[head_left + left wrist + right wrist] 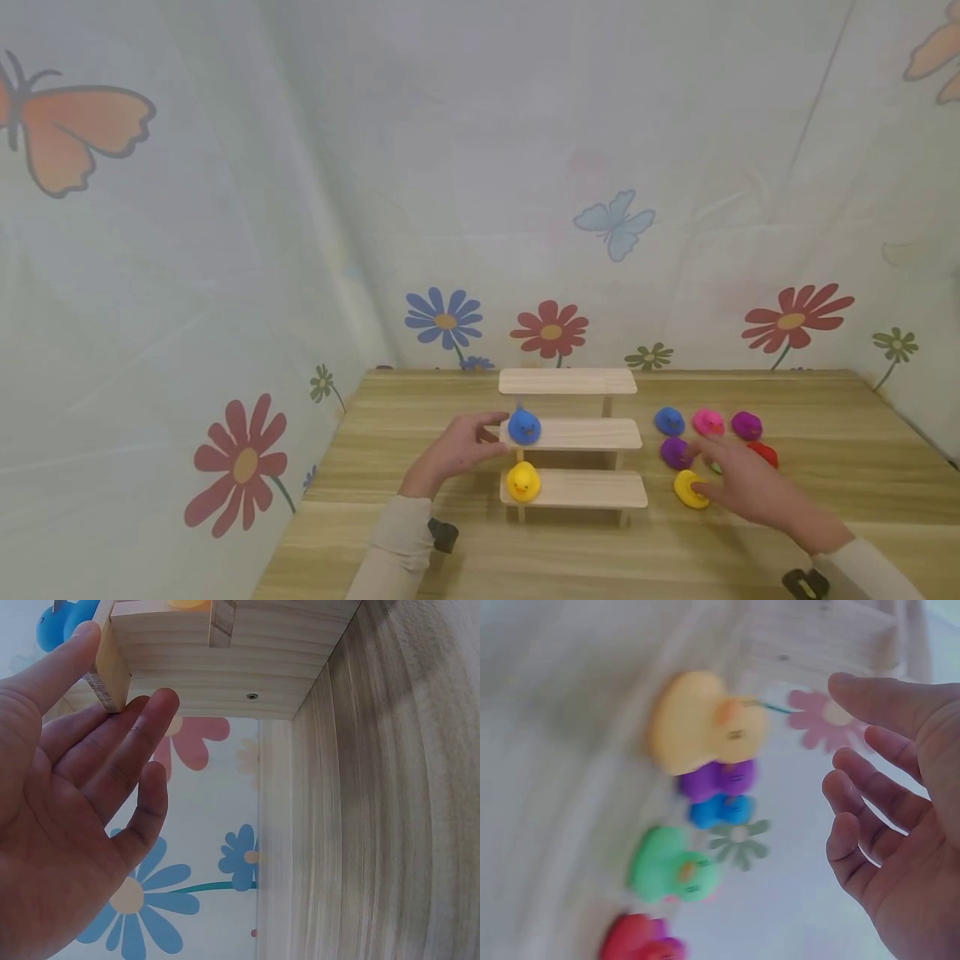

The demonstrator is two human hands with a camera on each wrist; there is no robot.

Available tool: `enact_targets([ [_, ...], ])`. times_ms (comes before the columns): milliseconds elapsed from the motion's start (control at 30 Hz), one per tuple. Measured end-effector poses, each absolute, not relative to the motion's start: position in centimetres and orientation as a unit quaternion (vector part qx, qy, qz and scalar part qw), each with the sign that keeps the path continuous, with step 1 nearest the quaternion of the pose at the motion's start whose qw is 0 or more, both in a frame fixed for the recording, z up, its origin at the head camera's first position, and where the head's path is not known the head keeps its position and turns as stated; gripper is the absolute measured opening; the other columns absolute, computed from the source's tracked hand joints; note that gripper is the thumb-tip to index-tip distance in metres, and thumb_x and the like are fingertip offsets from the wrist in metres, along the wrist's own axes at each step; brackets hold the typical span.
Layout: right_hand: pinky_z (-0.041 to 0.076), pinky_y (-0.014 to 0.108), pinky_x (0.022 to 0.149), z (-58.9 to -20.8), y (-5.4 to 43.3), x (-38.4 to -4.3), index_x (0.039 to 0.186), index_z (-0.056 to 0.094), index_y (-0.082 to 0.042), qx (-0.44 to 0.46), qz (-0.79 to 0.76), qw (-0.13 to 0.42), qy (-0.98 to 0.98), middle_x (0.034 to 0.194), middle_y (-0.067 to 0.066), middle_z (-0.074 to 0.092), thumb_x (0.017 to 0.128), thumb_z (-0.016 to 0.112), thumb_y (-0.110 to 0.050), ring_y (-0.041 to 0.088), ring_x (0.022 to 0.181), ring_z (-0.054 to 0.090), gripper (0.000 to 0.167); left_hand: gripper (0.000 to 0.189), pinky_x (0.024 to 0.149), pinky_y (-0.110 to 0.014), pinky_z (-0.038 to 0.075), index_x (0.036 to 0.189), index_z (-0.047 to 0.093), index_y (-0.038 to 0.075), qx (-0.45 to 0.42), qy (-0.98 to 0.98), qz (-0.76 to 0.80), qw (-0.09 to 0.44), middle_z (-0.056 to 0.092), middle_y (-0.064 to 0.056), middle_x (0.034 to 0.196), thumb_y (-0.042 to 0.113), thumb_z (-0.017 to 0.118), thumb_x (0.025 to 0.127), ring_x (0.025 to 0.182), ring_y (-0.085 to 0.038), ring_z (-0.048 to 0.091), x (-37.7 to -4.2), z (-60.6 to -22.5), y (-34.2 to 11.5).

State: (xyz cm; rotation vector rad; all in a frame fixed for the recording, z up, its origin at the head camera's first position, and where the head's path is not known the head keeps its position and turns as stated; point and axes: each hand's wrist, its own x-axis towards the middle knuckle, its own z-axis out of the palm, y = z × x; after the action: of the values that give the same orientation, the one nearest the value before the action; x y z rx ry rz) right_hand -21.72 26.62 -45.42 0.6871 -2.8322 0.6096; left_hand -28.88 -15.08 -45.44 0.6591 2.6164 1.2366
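A three-step wooden shelf [585,433] stands on the table, with a blue rubber duck [524,427] on its middle step and a yellow rubber duck [522,482] on the lowest. At the left end of the middle step is my left hand [459,450], its thumb and fairly straight fingers right at the board's edge. My right hand [750,483] is over the loose ducks, fingers relaxed and nothing between them in the right wrist view. Nearest to it are another yellow duck [686,724], a purple duck [676,453] and a green duck [660,862], mostly hidden by the hand in the head view.
Beyond the right hand lie a second blue duck [670,421], a pink duck [708,422], another purple duck [747,426] and a red duck [764,454]. A pale curtain [480,167] printed with flowers and butterflies hangs behind the wood-grain table [555,567].
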Motion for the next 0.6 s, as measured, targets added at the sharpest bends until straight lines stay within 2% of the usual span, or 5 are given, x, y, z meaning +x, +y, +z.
enact_targets([
  [233,0.051,0.025,0.066,-43.0,24.5,-21.4,0.097,0.061,-0.019,0.288,0.203,0.172,-0.92,0.091,-0.011,0.058,0.07,0.082,-0.01,0.01,0.081,0.054,0.035,0.053,0.073,-0.028,0.053,0.133,0.054,0.018,0.22,0.883,0.407,0.084,0.058,0.0,0.127,0.032,0.07,0.085,0.095,-0.014,0.061,-28.9,-45.6,-15.1],
  [333,0.052,0.025,0.067,-42.3,23.2,-21.5,0.096,0.061,-0.019,0.307,0.203,0.195,-0.909,0.092,-0.01,0.059,0.071,0.081,-0.01,0.009,0.081,0.055,0.033,0.052,0.072,-0.028,0.053,0.133,0.054,0.017,0.222,0.882,0.407,0.081,0.058,-0.001,0.126,0.031,0.069,0.085,0.095,-0.015,0.061,-28.9,-45.6,-15.1],
  [600,0.05,0.025,0.064,-41.1,19.1,-21.9,0.098,0.063,-0.008,0.364,0.241,0.236,-0.868,0.092,0.0,0.064,0.071,0.08,-0.005,0.015,0.079,0.057,0.031,0.052,0.071,-0.028,0.053,0.133,0.054,0.017,0.221,0.882,0.408,0.081,0.058,-0.001,0.126,0.031,0.069,0.086,0.095,-0.015,0.061,-28.9,-45.5,-15.1],
])
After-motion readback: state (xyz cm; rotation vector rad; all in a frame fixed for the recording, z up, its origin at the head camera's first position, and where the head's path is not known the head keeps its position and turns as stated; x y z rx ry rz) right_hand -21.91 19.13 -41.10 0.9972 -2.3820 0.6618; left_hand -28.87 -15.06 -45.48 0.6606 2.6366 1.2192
